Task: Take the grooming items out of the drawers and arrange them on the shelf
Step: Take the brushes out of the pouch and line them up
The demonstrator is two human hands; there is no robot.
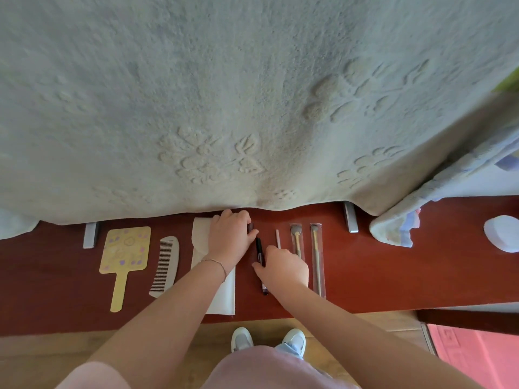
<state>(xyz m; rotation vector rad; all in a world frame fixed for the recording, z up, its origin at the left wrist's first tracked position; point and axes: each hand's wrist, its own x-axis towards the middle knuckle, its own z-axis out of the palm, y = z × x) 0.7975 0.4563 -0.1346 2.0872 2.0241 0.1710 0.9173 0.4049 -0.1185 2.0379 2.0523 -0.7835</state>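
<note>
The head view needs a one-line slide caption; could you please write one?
Both hands adjust a black pen on the red shelf, between a white pouch and bagged brushes.

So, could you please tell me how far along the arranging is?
Laid out on the red shelf: hand mirror, comb, white pouch, two wrapped brushes. In hand: left hand and right hand are straightening the black pencil. No drawers visible, so remaining items are unknown.

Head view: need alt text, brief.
Seen from above, a person's left hand and right hand adjust a black pen-like stick on a red-brown shelf. In the row: a yellow hand mirror, a comb, a white sheet and two wrapped brushes.
</note>
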